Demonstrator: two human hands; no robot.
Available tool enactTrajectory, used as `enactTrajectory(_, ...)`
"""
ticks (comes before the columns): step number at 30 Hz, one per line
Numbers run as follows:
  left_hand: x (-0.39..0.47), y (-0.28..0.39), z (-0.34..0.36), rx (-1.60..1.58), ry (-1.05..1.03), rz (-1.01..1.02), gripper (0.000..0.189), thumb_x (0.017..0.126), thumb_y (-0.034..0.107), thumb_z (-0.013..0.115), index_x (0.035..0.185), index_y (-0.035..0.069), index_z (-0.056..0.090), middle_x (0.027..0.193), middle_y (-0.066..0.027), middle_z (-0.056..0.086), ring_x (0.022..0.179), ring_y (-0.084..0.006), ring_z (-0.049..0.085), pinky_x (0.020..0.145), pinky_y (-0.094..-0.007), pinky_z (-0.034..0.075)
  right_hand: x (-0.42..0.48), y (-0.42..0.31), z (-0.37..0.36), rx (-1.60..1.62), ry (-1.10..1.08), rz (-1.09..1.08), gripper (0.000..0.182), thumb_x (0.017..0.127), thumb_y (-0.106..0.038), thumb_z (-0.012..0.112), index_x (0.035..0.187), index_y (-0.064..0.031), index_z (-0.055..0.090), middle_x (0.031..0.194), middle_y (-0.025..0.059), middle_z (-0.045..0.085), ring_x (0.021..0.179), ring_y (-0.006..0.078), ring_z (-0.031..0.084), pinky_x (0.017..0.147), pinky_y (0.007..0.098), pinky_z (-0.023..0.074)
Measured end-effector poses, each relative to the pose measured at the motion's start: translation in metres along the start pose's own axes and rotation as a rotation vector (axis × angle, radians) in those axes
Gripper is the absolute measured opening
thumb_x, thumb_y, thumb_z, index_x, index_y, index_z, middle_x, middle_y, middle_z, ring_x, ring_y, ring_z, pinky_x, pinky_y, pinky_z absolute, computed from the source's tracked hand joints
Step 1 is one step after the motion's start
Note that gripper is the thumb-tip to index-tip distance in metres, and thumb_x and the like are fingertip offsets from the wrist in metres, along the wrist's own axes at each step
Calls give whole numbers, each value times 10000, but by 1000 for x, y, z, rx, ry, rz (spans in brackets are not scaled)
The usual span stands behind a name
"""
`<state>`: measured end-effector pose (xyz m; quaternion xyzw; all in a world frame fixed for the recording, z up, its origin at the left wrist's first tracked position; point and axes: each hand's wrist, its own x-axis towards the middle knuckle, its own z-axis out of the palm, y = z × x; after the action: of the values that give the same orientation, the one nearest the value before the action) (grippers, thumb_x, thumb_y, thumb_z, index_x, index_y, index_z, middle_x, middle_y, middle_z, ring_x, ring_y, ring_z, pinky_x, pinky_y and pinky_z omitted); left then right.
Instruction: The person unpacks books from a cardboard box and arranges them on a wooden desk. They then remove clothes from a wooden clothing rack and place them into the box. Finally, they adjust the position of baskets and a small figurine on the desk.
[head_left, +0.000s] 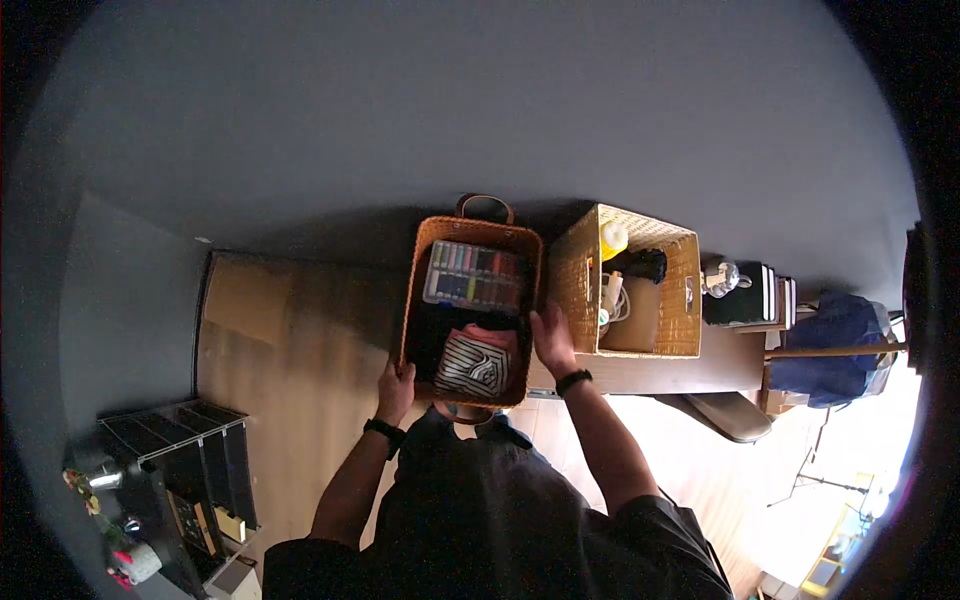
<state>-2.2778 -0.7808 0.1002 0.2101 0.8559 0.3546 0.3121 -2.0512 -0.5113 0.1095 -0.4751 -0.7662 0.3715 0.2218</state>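
Observation:
A brown woven basket (410, 300) with two loop handles lies before me, held between my hands. My left hand (396, 391) grips its lower left rim. At the right side, my right hand (553, 339) rests against the basket's wall with the fingers spread upward; whether it grips the rim is hard to tell. Inside are a clear plastic case of thread spools (472, 275) in many colours, a black-and-white striped cloth (474, 365), a pink cloth (495, 335) and something dark.
A pale woven basket (649, 217) holding a yellow bottle, a white cable and a black item stands on a desk (727, 367) at right. Beyond are upright books (766, 294) and a chair (731, 418). A black wire shelf (187, 427) stands lower left; a dark wall (480, 97) rises ahead.

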Motion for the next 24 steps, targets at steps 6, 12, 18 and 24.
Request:
enactTrajectory(6,-16,-65,9,-285,186,4,444,1036,350,468,1270,-24,515,1064,-170,631,856,-312,638,744,-434,529,-97,23,-54,-53,-189,26,245,974,-231,603,1058,-9,664,958,191,699,879,321,691,748,400,537)
enactTrajectory(12,-24,-227,-13,1220,-27,116,686,846,443,729,1344,13,534,1082,-141,675,1000,-258,645,817,-373,535,-204,164,-61,-176,-398,219,273,939,-242,617,913,21,690,839,174,721,805,306,708,737,409,558)
enactTrajectory(18,-68,-256,-44,1364,-400,-91,214,897,283,667,818,107,761,744,-105,705,692,-238,689,601,-412,528,-305,372,-43,-312,-578,592,265,912,-194,630,728,-4,633,677,117,670,576,235,666,518,362,537)
enactTrajectory(24,-52,-235,-33,1293,-104,426,261,936,241,650,730,87,697,607,-80,586,515,-212,551,487,-392,460,-290,339,-66,621,-222,1041,188,892,-161,625,808,7,643,721,112,669,574,203,642,518,337,539)
